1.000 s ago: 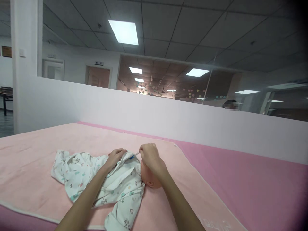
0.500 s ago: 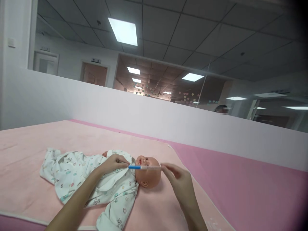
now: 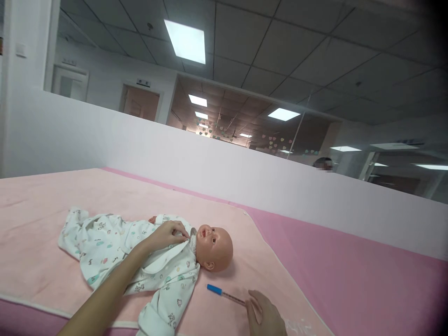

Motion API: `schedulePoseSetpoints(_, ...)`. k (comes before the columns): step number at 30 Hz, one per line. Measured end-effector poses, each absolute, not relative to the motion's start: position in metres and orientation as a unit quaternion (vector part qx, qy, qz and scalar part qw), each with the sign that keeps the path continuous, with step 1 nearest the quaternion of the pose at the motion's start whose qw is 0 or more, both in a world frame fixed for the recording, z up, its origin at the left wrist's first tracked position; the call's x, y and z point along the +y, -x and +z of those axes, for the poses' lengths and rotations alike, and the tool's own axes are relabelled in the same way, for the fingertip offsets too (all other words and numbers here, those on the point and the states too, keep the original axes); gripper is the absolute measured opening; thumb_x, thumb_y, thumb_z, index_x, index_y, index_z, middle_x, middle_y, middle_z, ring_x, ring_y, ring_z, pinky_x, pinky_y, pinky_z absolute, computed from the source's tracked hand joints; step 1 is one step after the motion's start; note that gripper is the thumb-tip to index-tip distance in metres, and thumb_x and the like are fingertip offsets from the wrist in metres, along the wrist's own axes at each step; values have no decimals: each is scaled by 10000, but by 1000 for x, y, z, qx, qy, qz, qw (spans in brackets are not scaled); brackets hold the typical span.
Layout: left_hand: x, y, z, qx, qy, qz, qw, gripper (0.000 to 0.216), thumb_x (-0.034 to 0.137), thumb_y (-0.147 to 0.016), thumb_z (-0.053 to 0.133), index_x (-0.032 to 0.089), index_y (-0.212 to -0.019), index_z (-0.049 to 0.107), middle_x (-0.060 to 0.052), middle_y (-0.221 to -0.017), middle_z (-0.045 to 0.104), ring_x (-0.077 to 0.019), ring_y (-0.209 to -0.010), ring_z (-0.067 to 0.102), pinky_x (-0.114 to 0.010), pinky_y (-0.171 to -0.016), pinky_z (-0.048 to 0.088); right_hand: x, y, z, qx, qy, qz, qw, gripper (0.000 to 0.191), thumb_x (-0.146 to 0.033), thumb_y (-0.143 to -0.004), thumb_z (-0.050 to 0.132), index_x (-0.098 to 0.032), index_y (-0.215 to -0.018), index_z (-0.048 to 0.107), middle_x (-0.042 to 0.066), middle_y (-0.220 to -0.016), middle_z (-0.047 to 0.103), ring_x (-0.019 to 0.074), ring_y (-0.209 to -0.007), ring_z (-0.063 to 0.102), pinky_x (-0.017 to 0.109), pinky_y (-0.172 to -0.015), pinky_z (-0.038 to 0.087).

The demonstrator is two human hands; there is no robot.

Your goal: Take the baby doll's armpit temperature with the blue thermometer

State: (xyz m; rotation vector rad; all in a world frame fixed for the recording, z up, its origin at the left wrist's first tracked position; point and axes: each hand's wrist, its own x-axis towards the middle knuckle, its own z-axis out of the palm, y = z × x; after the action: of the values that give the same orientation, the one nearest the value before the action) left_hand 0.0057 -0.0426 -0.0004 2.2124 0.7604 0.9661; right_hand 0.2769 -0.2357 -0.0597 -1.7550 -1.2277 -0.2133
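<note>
A baby doll (image 3: pixel 215 247) lies on its back, head to the right, in a white printed outfit (image 3: pixel 105 238). My left hand (image 3: pixel 170 234) is closed at the chest, fingertips pinching the front edge of the outfit near the neck. Below the doll's head, a slim clear stick with a blue cap, apparently a thermometer (image 3: pixel 229 297), points left and slightly up. Its right end is pinched between thumb and fingers of my right hand (image 3: pixel 264 312), low over the mat. Whether the stick touches the mat, I cannot tell.
A pale pink mat (image 3: pixel 35 261) with a white edge covers a darker pink surface (image 3: pixel 350 270). Behind it runs a low white wall (image 3: pixel 210 163) with glass above. A person's head (image 3: pixel 322 164) shows beyond the glass at right.
My right hand has moved down toward me, carrying the thermometer away from over the doll's face to below its head. My left hand stays at the collar.
</note>
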Motion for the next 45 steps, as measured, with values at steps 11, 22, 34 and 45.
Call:
schedulePoseSetpoints(11,-29,0,-6,302,-679,421,520,323,328,-599,642,125,-849,666,-8,-594,588,-82,-479,410,-198,-455,269,-134,-128,4,-790,482,-172,339,521,-26,-708,352,-208,-1177,487,71,-1163,554,187,-932,580,272,-679,511)
schedulePoseSetpoints(22,-32,1,-2,329,-655,443,517,387,369,-609,664,115,-899,700,-5,-542,545,-78,-488,379,-209,-465,278,-120,-130,-31,-733,513,-139,424,496,-69,-714,360,-166,-1191,455,103,-1135,549,204,-952,569,285,-708,506)
schedulePoseSetpoints(34,-35,4,-2,336,-673,428,501,384,406,-617,664,124,-876,685,19,-514,480,-86,-499,377,-208,-485,289,-119,-128,-34,-653,454,4,606,231,-172,-809,388,-189,-903,598,28,-746,607,129,-595,538,253,-598,467)
schedulePoseSetpoints(45,-41,5,1,274,-747,365,483,264,373,-667,641,130,-742,713,-4,-514,555,-85,-478,380,-214,-470,277,-115,-128,-32,-648,460,33,606,171,-168,-817,441,-199,-893,592,37,-854,559,133,-724,540,248,-659,460)
